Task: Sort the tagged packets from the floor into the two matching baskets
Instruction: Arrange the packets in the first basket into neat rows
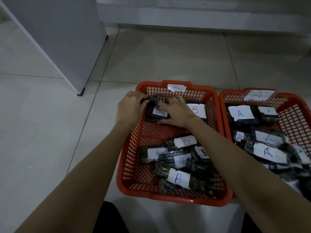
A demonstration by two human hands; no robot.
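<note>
Both hands in far-left corner of red plastic mesh B basket (129, 165). Left grip (128, 109) clamped on dark limp wrapper edge; right grip (175, 113) spread flat over black B-tagged plastic packet (155, 113). Probably light, crinkly, slippery; best pinched by edges.

The pale tiled floor (168, 56) carries two red baskets side by side, nearly touching; the B basket (133, 165) left, the A basket (301, 111) right. A grey cabinet (64, 39) stands on it, far left.
</note>
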